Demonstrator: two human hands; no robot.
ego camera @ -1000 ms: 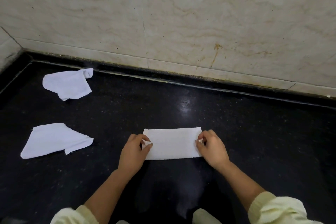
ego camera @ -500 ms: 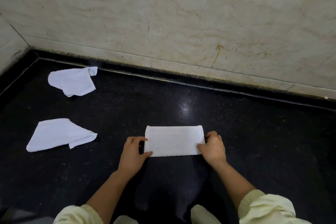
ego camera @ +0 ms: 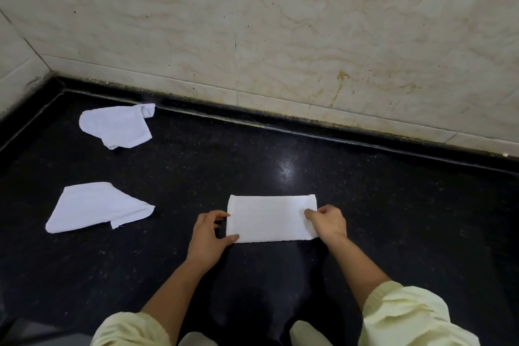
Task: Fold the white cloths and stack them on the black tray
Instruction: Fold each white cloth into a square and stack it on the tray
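A folded cloth (ego camera: 269, 218), a neat white rectangle of nubbly towelling, lies flat on the glossy black speckled slab (ego camera: 393, 205), in front of the person. The left hand (ego camera: 207, 236) grips its left end, thumb on the near corner and curled fingers at the edge. The right hand (ego camera: 327, 222) pinches the right end, fingertips bent over the cloth. Well apart to the left lie two more white cloths: a near cloth (ego camera: 92, 206), loosely doubled into a rough wedge, and a far cloth (ego camera: 115, 126), rumpled with one corner rolled, close to the wall (ego camera: 337, 36) of veined, stained beige tiles. Pale yellow gathered sleeves (ego camera: 407, 314) cover the forearms.
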